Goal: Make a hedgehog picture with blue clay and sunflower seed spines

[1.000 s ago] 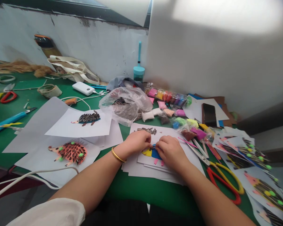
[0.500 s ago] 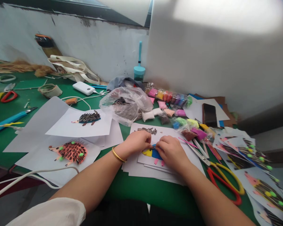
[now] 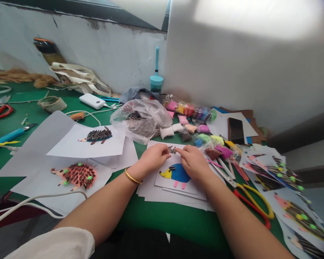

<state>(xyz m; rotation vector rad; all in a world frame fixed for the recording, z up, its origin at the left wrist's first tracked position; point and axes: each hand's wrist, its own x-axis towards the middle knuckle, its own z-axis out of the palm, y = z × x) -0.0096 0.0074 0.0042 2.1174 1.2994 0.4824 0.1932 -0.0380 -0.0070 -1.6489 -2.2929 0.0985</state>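
A clay hedgehog picture (image 3: 181, 173) with a blue body, yellow head and pink feet lies on white paper in front of me. A few striped sunflower seeds stand on its back near the head. Just beyond it is a small pile of loose sunflower seeds (image 3: 172, 149). My left hand (image 3: 154, 158) is at the pile's left side, its fingers pinched together; whatever is in them is hidden. From the right, my right hand (image 3: 193, 162) reaches to the same seeds with its index finger stretched out at them, the other fingers curled.
A plastic bag of seeds (image 3: 142, 122) and several clay packets (image 3: 167, 132) lie behind the paper. Scissors (image 3: 250, 198) and finished hedgehog pictures (image 3: 299, 212) are on the right. Two hedgehog pictures (image 3: 81, 176) lie left, beside a white cable (image 3: 37, 199).
Both hands have moved from the hedgehog's back to the seed pile beyond it, uncovering the blue body and the seeds on it. The view has shifted slightly.
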